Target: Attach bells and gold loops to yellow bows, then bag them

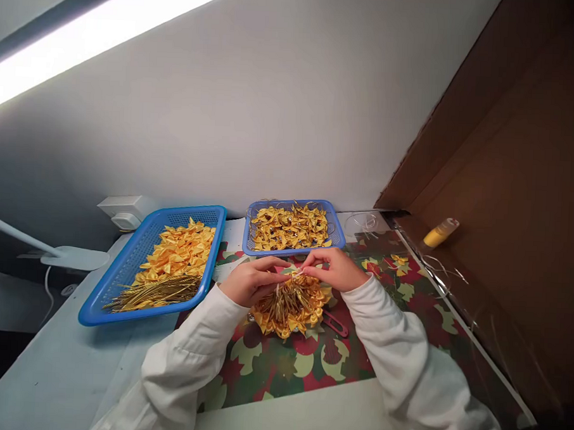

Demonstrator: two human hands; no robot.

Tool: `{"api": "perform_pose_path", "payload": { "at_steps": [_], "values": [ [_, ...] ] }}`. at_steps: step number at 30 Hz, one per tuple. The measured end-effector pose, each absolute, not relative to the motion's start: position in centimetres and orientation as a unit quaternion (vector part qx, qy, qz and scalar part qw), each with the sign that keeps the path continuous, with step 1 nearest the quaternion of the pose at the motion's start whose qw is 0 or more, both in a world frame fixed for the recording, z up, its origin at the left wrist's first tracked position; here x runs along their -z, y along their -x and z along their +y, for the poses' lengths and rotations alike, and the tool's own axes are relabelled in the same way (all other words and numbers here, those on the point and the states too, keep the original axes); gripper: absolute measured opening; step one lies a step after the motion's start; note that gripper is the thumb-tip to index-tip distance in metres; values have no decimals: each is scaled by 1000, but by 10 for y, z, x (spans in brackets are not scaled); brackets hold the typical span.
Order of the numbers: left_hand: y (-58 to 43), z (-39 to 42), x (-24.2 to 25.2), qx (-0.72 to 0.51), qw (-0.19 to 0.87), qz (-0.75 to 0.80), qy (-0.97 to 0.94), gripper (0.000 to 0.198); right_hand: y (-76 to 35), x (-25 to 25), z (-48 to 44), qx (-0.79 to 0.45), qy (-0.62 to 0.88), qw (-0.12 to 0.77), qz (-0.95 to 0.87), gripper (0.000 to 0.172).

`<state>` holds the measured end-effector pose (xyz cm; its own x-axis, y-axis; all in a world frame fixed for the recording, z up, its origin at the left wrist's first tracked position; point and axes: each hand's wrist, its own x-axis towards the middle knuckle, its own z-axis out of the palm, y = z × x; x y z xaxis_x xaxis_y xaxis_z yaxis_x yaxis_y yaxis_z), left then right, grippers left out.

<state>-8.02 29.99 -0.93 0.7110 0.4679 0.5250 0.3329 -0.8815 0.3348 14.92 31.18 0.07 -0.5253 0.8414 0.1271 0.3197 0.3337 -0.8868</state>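
A bunch of yellow satin bows [289, 329] with gold wire twist ties lies in front of me, its ties gathered toward the top and the bows fanned out below. My left hand [250, 282] is closed at the upper left of the bunch, thumb and fingers pinched at a thin white strip [297, 274]. From the other side, my right hand [339, 270] pinches the same strip between thumb and index finger. Exactly how the strip passes around the ties is hidden by my fingers. Partly under the bunch on its right is a dark red snips-like tool [335, 323].
A larger blue basket [110, 290] at left holds yellow bows and gold twist ties. Behind my hands, a smaller blue basket [293, 252] holds more bows. Loose bows [399, 260] lie on the patterned mat [309, 368]. A yellow-filled bottle [441, 233], cardboard wall and lamp base [76, 257] stand around.
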Motion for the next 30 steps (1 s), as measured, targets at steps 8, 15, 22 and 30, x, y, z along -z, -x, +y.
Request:
{"api": "perform_pose_path", "payload": {
  "at_steps": [8, 15, 22, 30],
  "values": [
    [100, 285, 21, -277, 144, 331, -891, 25, -167, -8, 316, -267, 489, 203, -805, 10],
    [126, 267, 36, -261, 161, 378, -874, 29, -194, -8, 324, -300, 527, 73, -791, 15],
    [115, 274, 28, -254, 153, 393, -870, 25, -184, -1, 325, -218, 456, 187, -843, 10],
    [96, 281, 21, -305, 323, 388, -807, 28, -156, 3, 315, -350, 378, 335, -789, 11]
  ]
}}
